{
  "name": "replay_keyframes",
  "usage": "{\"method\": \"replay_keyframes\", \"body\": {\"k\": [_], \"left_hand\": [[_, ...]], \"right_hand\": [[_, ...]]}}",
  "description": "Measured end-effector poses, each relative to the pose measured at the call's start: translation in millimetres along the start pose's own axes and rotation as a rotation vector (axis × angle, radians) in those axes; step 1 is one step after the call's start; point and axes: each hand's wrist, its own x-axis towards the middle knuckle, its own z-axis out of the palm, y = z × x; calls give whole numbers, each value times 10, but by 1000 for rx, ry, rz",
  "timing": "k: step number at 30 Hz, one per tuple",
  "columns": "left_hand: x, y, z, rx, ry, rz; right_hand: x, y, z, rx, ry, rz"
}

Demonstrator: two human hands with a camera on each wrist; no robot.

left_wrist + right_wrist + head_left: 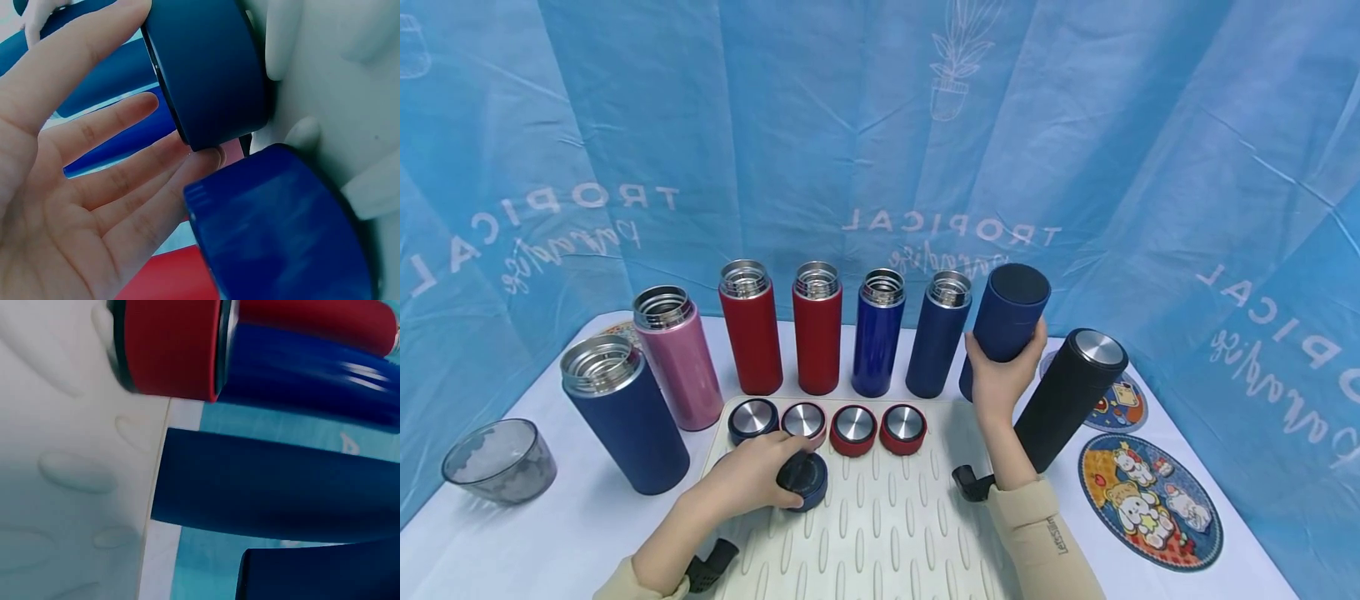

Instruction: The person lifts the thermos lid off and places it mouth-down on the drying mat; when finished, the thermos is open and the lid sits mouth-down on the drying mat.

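Observation:
My left hand [756, 475] pinches a navy lid with a dark top [805, 479] low over the cream mat; thumb and fingers lie at its rim in the left wrist view. Close by is a glossy blue lid [281, 225]. With the right hand [1006, 371] I grip a navy bottle [1011, 312] at the right end of the bottle row, its dark flat end facing up; the fingers behind it are hidden. Also in the right wrist view is that bottle [319, 575], beside another navy bottle [269, 487]. Behind my left hand, a pink lid [803, 419] stands partly covered.
Two red lids [854, 429] share the ribbed mat [880, 542]. Several open bottles stand behind it, including a red bottle [752, 342] and a pink bottle [685, 367]. A black bottle [1067, 400] and round coasters [1150, 500] are right; a glass bowl [501, 462] is left.

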Motion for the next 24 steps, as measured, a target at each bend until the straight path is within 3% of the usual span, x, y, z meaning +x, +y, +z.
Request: {"method": "replay_keyframes", "body": {"k": [11, 19, 24], "left_hand": [[15, -3, 8, -8, -1, -10], [23, -12, 25, 1, -5, -19], [27, -7, 25, 4, -2, -17]], "right_hand": [[-140, -205, -131, -59, -215, -101], [-182, -263, -195, -106, -404, -381], [-193, -325, -214, -188, -486, -457]]}}
